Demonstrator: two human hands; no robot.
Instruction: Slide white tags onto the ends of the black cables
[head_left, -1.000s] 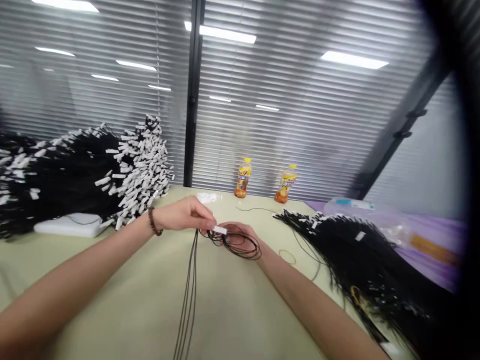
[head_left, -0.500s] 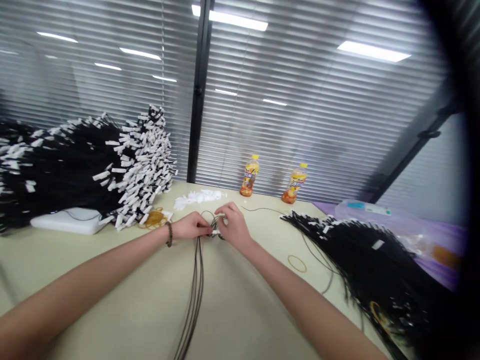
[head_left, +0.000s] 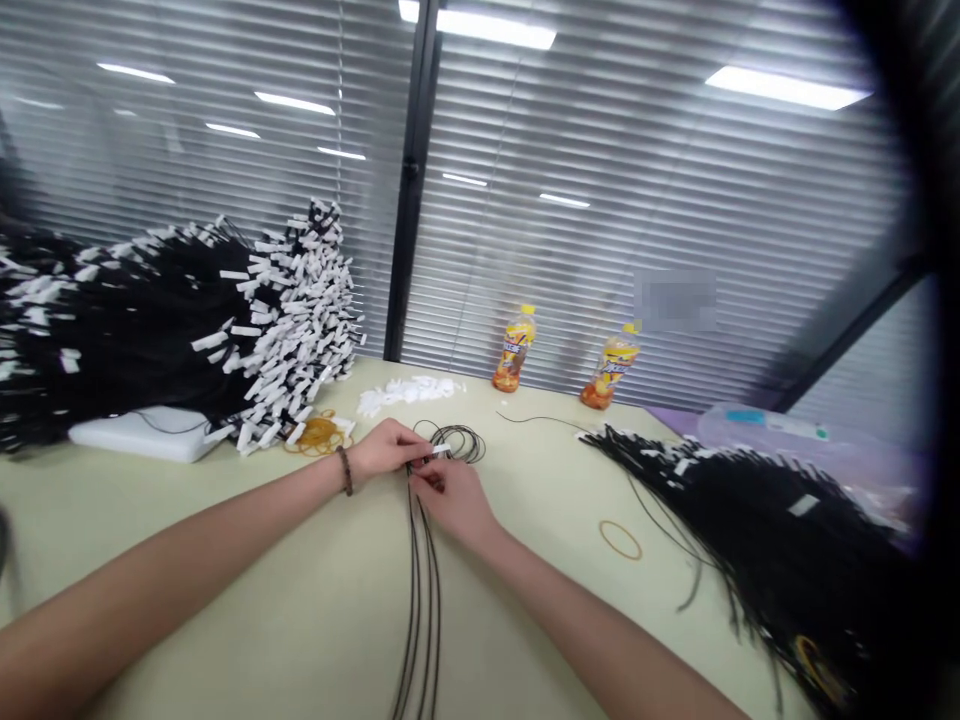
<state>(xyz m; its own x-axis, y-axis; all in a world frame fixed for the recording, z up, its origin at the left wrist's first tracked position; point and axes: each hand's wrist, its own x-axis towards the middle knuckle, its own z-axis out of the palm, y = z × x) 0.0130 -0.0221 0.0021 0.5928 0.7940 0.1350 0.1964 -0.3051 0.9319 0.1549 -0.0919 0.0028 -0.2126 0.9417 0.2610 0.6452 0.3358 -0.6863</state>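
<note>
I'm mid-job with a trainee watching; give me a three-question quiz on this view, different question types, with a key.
1. True or false: a bracelet sits on the right wrist.

2. Which pair stands in front of the blinds?
A) Cups
B) Bottles
C) Lamps

3. Fill in: Black strands run from the hands toward the bottom of the picture, and a small ____ tag shows beside the left hand.

Key:
1. False; the bracelet is on the left wrist.
2. B, bottles.
3. White.

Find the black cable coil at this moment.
In the head view, the black cable coil is near the centre, beyond the right hand and to the right of the left hand.
</note>
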